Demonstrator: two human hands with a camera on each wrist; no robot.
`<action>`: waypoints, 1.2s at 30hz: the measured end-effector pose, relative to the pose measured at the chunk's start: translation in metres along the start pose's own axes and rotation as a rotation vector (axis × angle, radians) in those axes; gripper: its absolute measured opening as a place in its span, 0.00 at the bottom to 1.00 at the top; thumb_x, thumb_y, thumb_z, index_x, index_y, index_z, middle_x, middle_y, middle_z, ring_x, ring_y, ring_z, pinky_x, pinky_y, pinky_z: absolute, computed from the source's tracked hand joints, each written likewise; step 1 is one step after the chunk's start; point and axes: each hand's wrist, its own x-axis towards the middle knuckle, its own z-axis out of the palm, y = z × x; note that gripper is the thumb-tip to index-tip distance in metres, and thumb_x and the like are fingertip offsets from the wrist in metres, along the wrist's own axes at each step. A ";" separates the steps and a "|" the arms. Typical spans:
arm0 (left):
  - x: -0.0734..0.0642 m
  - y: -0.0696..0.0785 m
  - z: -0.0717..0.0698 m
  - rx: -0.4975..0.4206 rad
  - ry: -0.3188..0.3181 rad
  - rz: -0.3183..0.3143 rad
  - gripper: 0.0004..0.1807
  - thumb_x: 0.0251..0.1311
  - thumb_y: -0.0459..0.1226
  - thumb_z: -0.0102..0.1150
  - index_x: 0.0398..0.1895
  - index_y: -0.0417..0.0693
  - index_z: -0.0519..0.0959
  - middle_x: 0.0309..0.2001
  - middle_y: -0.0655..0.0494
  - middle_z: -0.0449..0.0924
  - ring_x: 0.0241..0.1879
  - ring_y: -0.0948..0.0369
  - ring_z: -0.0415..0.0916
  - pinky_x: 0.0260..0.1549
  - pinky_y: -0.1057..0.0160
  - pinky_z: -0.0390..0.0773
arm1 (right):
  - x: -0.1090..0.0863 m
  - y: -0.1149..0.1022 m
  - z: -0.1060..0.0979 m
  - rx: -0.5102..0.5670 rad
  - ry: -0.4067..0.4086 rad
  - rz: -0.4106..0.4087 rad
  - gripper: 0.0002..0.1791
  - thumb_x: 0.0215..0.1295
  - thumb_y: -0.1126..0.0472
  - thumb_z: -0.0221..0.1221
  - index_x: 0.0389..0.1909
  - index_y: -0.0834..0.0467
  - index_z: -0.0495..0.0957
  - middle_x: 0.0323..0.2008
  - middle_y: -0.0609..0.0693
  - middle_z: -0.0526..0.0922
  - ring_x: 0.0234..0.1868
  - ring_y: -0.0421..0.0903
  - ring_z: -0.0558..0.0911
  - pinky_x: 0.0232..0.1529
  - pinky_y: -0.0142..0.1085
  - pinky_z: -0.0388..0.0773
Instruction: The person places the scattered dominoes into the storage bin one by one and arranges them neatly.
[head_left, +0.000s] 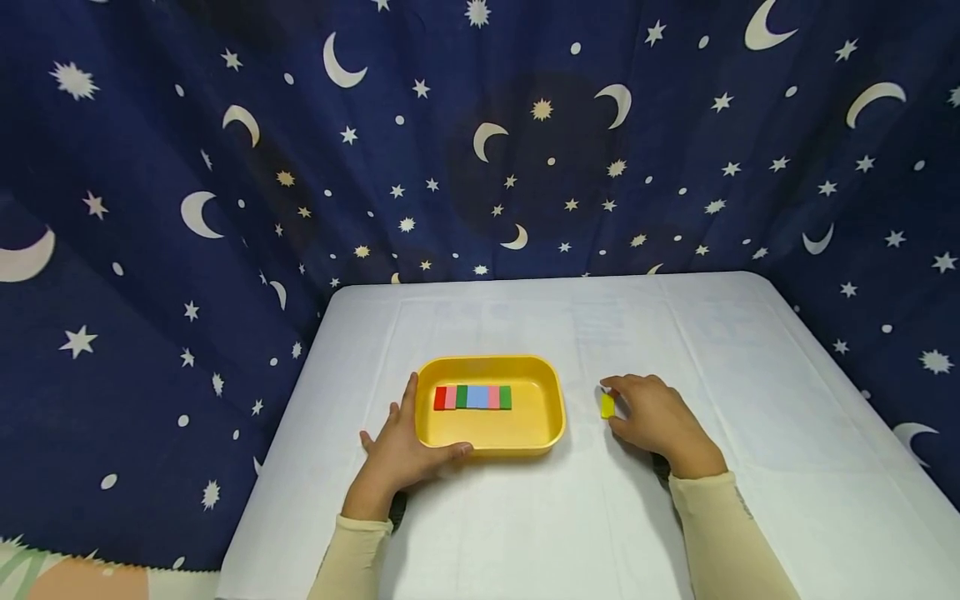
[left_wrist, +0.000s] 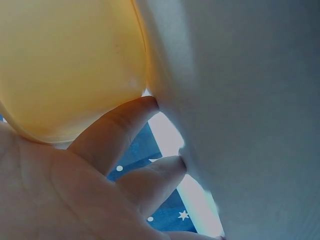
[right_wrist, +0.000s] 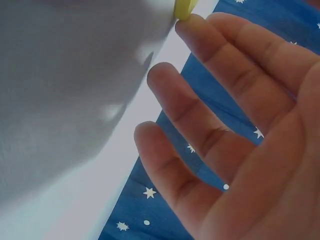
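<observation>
6 coloured tiles (head_left: 472,397) already lay in a row inside the yellow tray (head_left: 552,408). The left hand (head_left: 401,450) gripped the tray's corner; the right hand (head_left: 654,414) pinched 1 yellow tile (head_left: 607,406) upon the desk (head_left: 750,375), not yet placed.

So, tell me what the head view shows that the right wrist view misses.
Only the head view shows the yellow tray, its row of coloured tiles, and the left hand holding the tray's near-left corner. Only the right wrist view shows the right hand's fingers up close, one fingertip touching the yellow tile. Both show the right hand, that tile and the white table.
</observation>
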 end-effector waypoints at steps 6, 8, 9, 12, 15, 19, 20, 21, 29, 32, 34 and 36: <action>0.000 0.000 -0.001 0.000 0.001 0.002 0.85 0.27 0.83 0.71 0.88 0.68 0.35 0.78 0.47 0.65 0.80 0.39 0.52 0.63 0.14 0.33 | -0.001 0.000 -0.004 -0.010 -0.032 0.017 0.33 0.55 0.59 0.74 0.65 0.58 0.82 0.50 0.50 0.88 0.52 0.59 0.82 0.52 0.63 0.77; 0.000 0.001 -0.001 0.000 -0.002 0.006 0.85 0.27 0.83 0.71 0.88 0.67 0.35 0.78 0.47 0.65 0.80 0.39 0.52 0.63 0.14 0.33 | -0.002 0.001 -0.004 -0.010 -0.039 0.020 0.33 0.54 0.59 0.74 0.65 0.58 0.82 0.50 0.51 0.88 0.52 0.60 0.82 0.52 0.64 0.77; 0.000 0.001 -0.001 -0.001 -0.003 0.007 0.85 0.27 0.83 0.71 0.88 0.67 0.35 0.78 0.47 0.65 0.80 0.39 0.52 0.63 0.15 0.32 | -0.002 0.002 -0.005 -0.013 -0.042 0.022 0.33 0.54 0.59 0.74 0.64 0.59 0.82 0.51 0.51 0.88 0.52 0.60 0.82 0.52 0.64 0.77; 0.000 0.001 0.000 0.005 -0.006 0.004 0.85 0.27 0.83 0.70 0.88 0.68 0.34 0.79 0.48 0.64 0.81 0.39 0.51 0.64 0.15 0.32 | 0.001 0.002 -0.007 -0.020 -0.048 -0.001 0.33 0.53 0.60 0.73 0.63 0.59 0.82 0.49 0.50 0.88 0.50 0.58 0.83 0.51 0.61 0.78; 0.000 0.000 0.000 0.012 -0.005 0.003 0.85 0.27 0.83 0.70 0.87 0.70 0.33 0.79 0.47 0.64 0.81 0.39 0.52 0.64 0.15 0.33 | 0.007 0.002 -0.011 -0.037 -0.059 -0.040 0.31 0.49 0.62 0.74 0.60 0.58 0.84 0.44 0.47 0.88 0.43 0.53 0.82 0.45 0.55 0.79; -0.001 0.000 -0.001 0.011 -0.001 0.004 0.84 0.28 0.82 0.71 0.88 0.68 0.34 0.79 0.47 0.65 0.80 0.39 0.52 0.63 0.14 0.34 | 0.017 0.002 -0.016 -0.060 -0.096 -0.068 0.33 0.45 0.61 0.75 0.58 0.55 0.85 0.40 0.43 0.87 0.37 0.47 0.78 0.38 0.47 0.77; -0.001 0.000 -0.001 0.010 0.000 0.004 0.84 0.28 0.82 0.71 0.88 0.68 0.35 0.79 0.47 0.65 0.80 0.39 0.52 0.63 0.14 0.34 | 0.019 0.001 -0.017 -0.065 -0.108 -0.067 0.33 0.45 0.61 0.76 0.59 0.55 0.85 0.40 0.43 0.87 0.36 0.47 0.78 0.37 0.46 0.77; -0.001 0.000 -0.001 0.010 -0.002 0.001 0.85 0.28 0.83 0.71 0.88 0.68 0.35 0.79 0.48 0.65 0.80 0.39 0.52 0.63 0.14 0.34 | 0.020 0.001 -0.018 -0.068 -0.119 -0.066 0.34 0.44 0.60 0.76 0.59 0.54 0.84 0.40 0.43 0.87 0.36 0.46 0.77 0.37 0.46 0.76; -0.001 -0.002 0.001 0.017 -0.002 0.003 0.85 0.27 0.84 0.69 0.87 0.69 0.34 0.79 0.46 0.65 0.80 0.40 0.52 0.64 0.15 0.34 | 0.023 -0.003 -0.023 -0.095 -0.090 -0.046 0.39 0.44 0.53 0.79 0.62 0.53 0.83 0.40 0.41 0.87 0.41 0.49 0.78 0.43 0.51 0.75; -0.001 -0.002 0.000 0.015 -0.002 0.002 0.85 0.27 0.84 0.69 0.87 0.70 0.33 0.79 0.46 0.65 0.80 0.39 0.52 0.64 0.14 0.34 | 0.028 -0.011 -0.029 -0.076 -0.022 -0.071 0.40 0.45 0.50 0.80 0.64 0.52 0.82 0.42 0.42 0.88 0.46 0.52 0.79 0.46 0.54 0.74; -0.001 -0.001 -0.001 0.013 -0.002 0.000 0.85 0.27 0.84 0.69 0.87 0.69 0.33 0.79 0.46 0.65 0.80 0.39 0.52 0.64 0.14 0.33 | 0.032 -0.020 -0.034 -0.056 0.016 -0.091 0.41 0.47 0.50 0.80 0.65 0.52 0.81 0.43 0.42 0.88 0.49 0.52 0.79 0.49 0.55 0.73; -0.001 -0.001 -0.001 0.009 -0.004 0.002 0.85 0.27 0.83 0.70 0.88 0.68 0.34 0.78 0.46 0.65 0.80 0.39 0.52 0.63 0.14 0.33 | 0.038 -0.030 -0.040 -0.045 0.048 -0.112 0.40 0.48 0.51 0.79 0.66 0.51 0.81 0.44 0.42 0.89 0.50 0.52 0.79 0.51 0.56 0.73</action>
